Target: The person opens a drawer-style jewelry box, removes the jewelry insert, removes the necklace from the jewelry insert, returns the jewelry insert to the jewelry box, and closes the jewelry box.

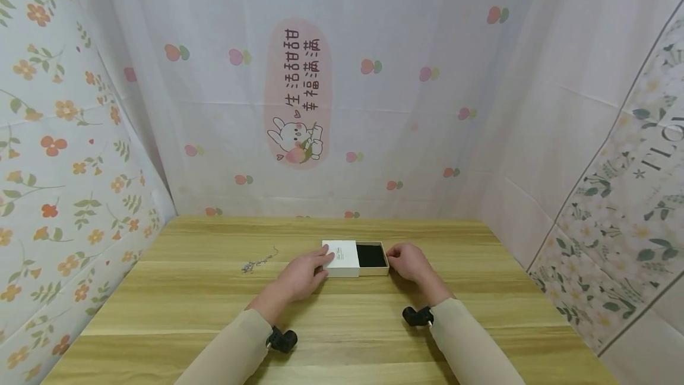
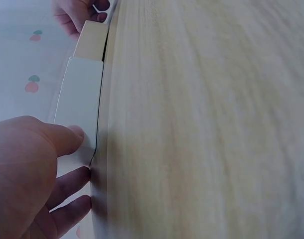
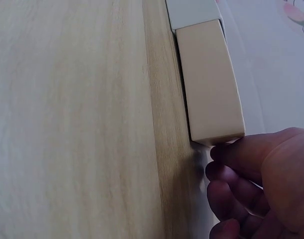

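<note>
A small white drawer-style gift box lies on the table, its white sleeve to the left. From the sleeve's right end a beige inner tray stands partly pulled out, showing a black pad. My left hand holds the sleeve's left part, with the thumb on the near side and fingers over the top. At the tray's outer end, my right hand has its fingers curled, thumb and forefinger pinching the end edge. A thin silvery chain with a clustered end lies left of the left hand.
The wood-grain table reaches back to a hanging printed cloth. Patterned cloths also hang at the left and right sides. Each wrist carries a small black camera below the sleeve cuff.
</note>
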`<state>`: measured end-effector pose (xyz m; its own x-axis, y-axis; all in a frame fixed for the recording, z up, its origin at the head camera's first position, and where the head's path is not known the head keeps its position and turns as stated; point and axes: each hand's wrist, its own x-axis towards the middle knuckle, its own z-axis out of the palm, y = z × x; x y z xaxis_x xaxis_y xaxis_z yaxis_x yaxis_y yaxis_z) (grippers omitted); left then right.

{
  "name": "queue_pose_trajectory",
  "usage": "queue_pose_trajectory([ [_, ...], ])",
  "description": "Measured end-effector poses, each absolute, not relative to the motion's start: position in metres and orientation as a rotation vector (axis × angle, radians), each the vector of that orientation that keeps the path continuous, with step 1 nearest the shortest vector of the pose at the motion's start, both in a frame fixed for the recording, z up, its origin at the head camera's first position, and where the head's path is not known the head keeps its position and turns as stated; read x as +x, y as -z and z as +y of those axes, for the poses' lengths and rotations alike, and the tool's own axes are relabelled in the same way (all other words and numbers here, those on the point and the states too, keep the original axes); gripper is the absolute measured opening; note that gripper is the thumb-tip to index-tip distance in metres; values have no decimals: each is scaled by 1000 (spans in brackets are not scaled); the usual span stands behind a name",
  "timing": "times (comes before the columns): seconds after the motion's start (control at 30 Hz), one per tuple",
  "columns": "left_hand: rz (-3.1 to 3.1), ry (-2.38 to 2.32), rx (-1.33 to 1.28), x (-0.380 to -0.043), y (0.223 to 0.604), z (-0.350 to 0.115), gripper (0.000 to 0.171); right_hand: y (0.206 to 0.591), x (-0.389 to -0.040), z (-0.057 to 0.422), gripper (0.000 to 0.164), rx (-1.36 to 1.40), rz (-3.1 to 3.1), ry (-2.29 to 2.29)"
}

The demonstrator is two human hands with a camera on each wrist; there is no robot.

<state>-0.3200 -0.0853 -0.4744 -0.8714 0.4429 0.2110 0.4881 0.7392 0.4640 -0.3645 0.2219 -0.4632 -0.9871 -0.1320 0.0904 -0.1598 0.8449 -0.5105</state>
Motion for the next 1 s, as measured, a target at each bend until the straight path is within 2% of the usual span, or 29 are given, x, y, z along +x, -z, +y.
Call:
queue_pose_trajectory([
  [1.0, -2878, 834, -781, -319, 469, -83, 50, 463, -364, 217, 14, 196, -2968, -864],
])
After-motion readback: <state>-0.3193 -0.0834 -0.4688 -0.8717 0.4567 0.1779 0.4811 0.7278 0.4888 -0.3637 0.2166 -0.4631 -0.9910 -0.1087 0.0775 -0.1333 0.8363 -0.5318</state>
